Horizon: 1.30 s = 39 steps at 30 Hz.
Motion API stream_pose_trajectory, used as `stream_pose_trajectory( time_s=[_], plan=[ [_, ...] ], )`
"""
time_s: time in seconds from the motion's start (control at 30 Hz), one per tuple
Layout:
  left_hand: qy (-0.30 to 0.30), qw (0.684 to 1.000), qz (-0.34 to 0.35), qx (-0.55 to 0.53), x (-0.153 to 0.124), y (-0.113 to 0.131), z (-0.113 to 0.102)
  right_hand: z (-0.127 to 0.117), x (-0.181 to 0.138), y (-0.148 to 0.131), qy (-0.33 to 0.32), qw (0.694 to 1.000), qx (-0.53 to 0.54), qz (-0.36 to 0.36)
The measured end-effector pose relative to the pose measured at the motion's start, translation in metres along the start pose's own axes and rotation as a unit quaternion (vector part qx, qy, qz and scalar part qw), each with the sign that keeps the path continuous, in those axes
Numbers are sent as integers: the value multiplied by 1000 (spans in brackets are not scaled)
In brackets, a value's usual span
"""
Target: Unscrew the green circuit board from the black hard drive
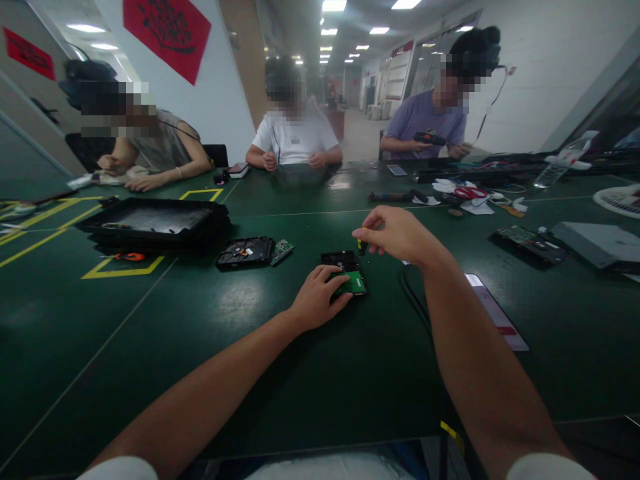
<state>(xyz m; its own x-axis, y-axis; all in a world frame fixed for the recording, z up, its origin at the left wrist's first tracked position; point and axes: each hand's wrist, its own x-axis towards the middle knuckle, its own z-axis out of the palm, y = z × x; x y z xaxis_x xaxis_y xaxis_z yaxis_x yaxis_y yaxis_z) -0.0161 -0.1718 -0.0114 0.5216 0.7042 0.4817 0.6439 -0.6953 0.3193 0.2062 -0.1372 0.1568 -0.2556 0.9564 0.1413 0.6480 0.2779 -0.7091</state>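
A small hard drive point(345, 261) with a green circuit board point(356, 285) on it lies on the dark green table point(200, 347) in front of me. My left hand point(317, 298) rests on its near left side, fingers curled over the board and holding it down. My right hand point(395, 233) hovers just above and right of the drive, closed on a small screwdriver point(362, 245) with a dark and yellow handle, its tip pointing down at the drive.
An opened hard drive point(245, 253) with a loose circuit board point(283, 251) lies to the left, beside a black tray point(155, 223). Three people sit across the table. More drives point(527, 243), scissors point(469, 193), a white card point(497, 313) and a cable point(413, 293) lie to the right.
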Motion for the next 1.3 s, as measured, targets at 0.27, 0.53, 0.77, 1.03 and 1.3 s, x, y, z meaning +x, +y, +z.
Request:
stream_pose_trajectory(
  time_s=[0.27, 0.53, 0.77, 1.03, 1.3],
  plan=[
    [1, 1000, -5, 2, -2, -3, 3, 1, 3, 2, -11, 1000, -6, -26],
    [-2, 1000, -5, -2, 0, -1, 1, -2, 3, 3, 22, 998, -62, -16],
    [-3, 1000, -1, 1, 0, 0, 0, -1, 1, 4, 5, 1000, -21, -18],
    [-1, 1000, -4, -6, 0, 1, -1, 1, 4, 1, 6, 1000, -4, -11],
    [0, 1000, 1, -5, 0, 1, -1, -1, 3, 5, 16, 999, -38, -17]
  ],
)
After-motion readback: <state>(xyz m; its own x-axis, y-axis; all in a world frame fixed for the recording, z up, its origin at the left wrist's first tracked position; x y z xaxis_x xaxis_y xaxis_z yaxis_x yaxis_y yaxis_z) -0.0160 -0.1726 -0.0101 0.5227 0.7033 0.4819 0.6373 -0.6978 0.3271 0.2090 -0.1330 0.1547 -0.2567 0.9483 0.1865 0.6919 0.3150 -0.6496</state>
